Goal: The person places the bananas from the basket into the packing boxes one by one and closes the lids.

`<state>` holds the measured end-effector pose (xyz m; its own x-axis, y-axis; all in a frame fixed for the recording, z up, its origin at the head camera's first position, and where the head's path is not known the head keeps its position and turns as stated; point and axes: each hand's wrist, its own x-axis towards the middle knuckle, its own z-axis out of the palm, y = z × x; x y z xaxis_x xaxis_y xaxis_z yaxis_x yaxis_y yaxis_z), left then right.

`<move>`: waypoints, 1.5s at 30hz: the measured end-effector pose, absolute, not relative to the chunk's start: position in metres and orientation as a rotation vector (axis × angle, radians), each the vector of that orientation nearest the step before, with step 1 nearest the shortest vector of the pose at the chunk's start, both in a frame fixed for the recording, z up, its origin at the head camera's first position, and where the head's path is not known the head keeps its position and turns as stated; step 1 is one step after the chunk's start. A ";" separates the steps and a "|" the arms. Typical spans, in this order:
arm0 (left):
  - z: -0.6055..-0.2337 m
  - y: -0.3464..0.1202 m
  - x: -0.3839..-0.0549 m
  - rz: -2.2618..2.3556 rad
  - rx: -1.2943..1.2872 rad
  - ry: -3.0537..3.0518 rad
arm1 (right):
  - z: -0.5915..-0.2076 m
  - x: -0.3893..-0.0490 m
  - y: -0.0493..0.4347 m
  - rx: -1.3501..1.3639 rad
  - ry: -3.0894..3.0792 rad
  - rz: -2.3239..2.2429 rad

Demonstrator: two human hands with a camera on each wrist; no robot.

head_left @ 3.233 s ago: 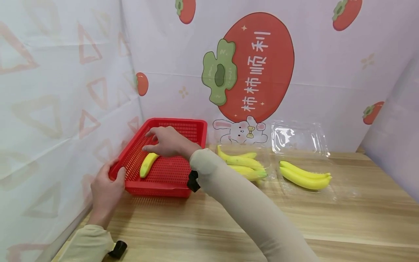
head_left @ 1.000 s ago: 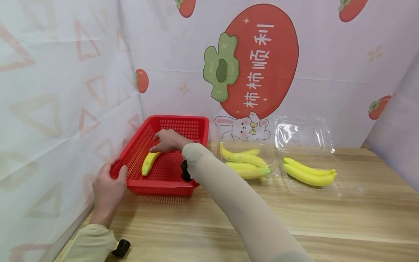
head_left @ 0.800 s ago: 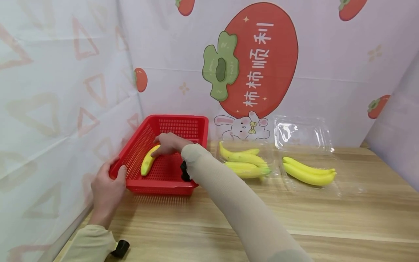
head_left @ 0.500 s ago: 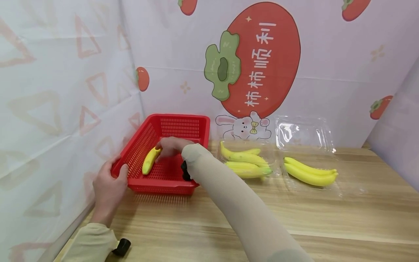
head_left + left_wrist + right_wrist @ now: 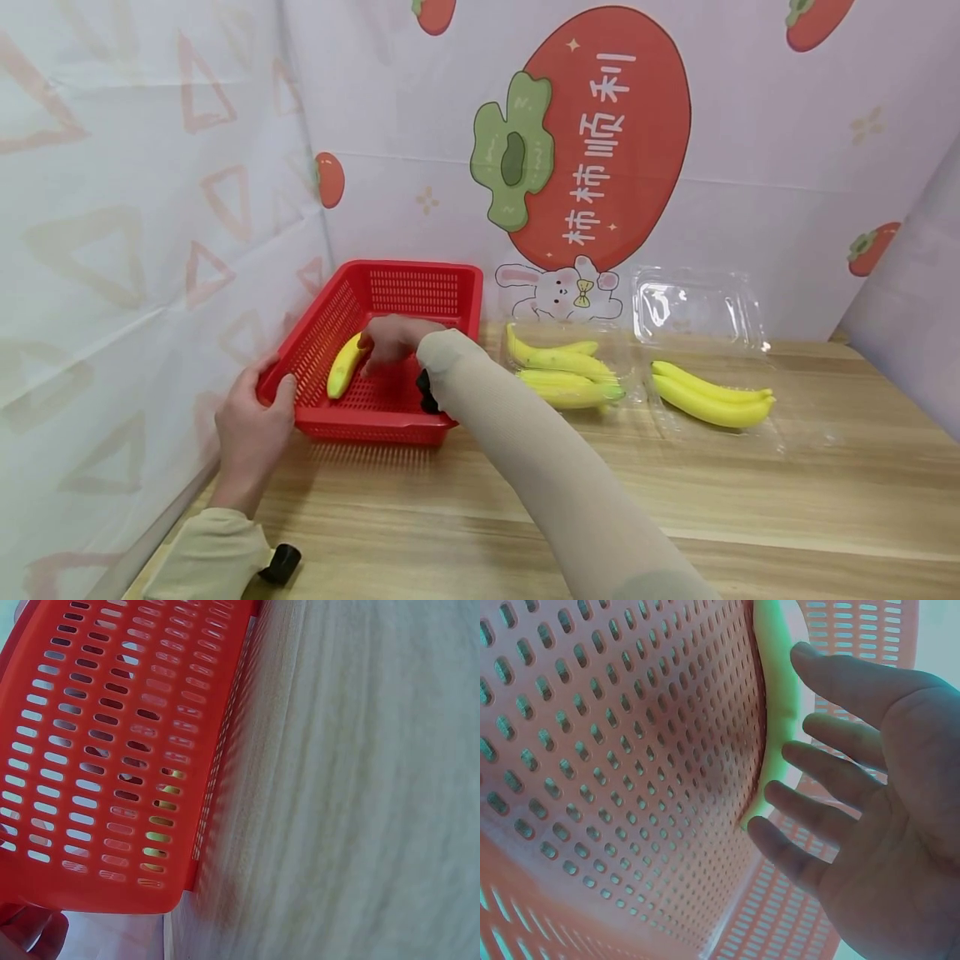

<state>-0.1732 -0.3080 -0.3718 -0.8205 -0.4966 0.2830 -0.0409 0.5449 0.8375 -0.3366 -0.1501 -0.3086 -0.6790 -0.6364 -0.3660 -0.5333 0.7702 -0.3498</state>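
Note:
My left hand grips the near left corner of a red plastic basket, its thumb over the rim. Part of that hand's curled fingers shows at the basket's corner in the left wrist view. Inside the basket a single yellow banana lies along the left side. Reaching in from the right, my right hand is low beside it and covers its far end in the head view. In the right wrist view the fingers are spread and nearly straight, fingertips right along the edge of the banana.
Right of the basket, several bananas sit in a clear plastic box. Farther right, two bananas lie in another clear box with its lid standing up behind. A patterned cloth wall runs close along the left side.
My right hand has come down from above the banana to low in the basket, at its far end. My left hand has kept its hold on the basket corner.

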 end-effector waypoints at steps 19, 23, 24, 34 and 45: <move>-0.371 -0.309 -0.173 -1.213 0.437 -2.293 | -0.311 -0.337 -0.153 -0.926 2.405 -0.188; -0.372 -0.309 -0.174 -1.226 0.436 -2.300 | -0.313 -0.336 -0.153 -0.879 2.379 -0.187; -0.372 -0.309 -0.174 -1.226 0.436 -2.301 | -0.313 -0.336 -0.154 -0.874 2.378 -0.185; -0.369 -0.308 -0.172 -1.228 0.435 -2.298 | -0.309 -0.334 -0.151 -1.101 2.458 -0.074; -0.369 -0.308 -0.171 -1.228 0.433 -2.297 | -0.295 -0.317 -0.139 -0.833 2.574 -0.222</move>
